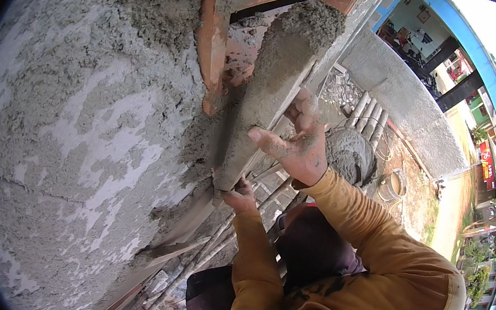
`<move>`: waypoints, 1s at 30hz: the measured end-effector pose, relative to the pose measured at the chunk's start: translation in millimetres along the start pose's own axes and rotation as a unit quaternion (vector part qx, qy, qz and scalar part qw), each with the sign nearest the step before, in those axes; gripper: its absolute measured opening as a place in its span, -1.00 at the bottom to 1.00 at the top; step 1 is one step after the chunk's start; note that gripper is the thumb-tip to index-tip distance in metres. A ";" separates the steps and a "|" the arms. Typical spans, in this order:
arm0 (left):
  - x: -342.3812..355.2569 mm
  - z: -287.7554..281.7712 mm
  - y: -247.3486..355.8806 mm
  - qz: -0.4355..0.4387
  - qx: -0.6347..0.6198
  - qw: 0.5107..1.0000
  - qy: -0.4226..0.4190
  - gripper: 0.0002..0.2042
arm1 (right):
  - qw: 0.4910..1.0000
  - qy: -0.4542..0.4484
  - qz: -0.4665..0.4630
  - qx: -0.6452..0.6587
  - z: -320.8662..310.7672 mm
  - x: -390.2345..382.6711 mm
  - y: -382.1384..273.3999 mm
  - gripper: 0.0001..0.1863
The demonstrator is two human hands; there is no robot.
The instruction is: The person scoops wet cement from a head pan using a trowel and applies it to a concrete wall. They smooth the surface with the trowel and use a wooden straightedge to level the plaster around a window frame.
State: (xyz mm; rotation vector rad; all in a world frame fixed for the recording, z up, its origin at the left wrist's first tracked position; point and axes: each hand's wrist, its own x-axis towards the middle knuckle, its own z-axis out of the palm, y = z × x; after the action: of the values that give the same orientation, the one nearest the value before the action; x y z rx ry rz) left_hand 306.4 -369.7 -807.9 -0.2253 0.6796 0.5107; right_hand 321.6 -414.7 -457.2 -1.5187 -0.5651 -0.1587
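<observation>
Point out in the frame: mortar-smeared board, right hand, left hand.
Mortar-smeared board (270,84): head view, middle of its broad grey face.
Right hand (301,151): head view, middle of the hand, between thumb and wrist.
Left hand (241,198): head view, middle of its visible part.

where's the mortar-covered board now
The board is central in the head view, slanting up rightward from the left hand, with the right hand at its right edge.

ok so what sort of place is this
Most likely an outdoor building site: the wall is patchily coated with rough grey mortar, wooden poles, perhaps scaffolding, stand beside it, and a bucket sits on bare ground.
</observation>
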 end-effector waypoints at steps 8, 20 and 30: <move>-56.5 33.8 -54.6 -0.060 0.041 0.993 -0.094 -0.57 | 0.995 -0.014 0.043 -0.092 -73.7 -47.4 84.0 -0.17; -107.4 98.0 -19.7 -0.023 0.648 0.730 -0.217 -0.44 | 0.952 0.269 -0.139 -0.039 -153.5 29.5 58.0 -0.61; -226.7 266.6 10.2 0.391 0.612 0.480 -0.491 -0.69 | 0.936 0.244 -0.254 0.018 -196.8 76.6 -48.2 -0.59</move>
State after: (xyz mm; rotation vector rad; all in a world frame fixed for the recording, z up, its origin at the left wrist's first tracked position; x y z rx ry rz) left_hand 295.5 -350.2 -458.5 1.7676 -0.2177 0.7633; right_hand 415.8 -589.6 -370.8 -1.2053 -0.5398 -0.8944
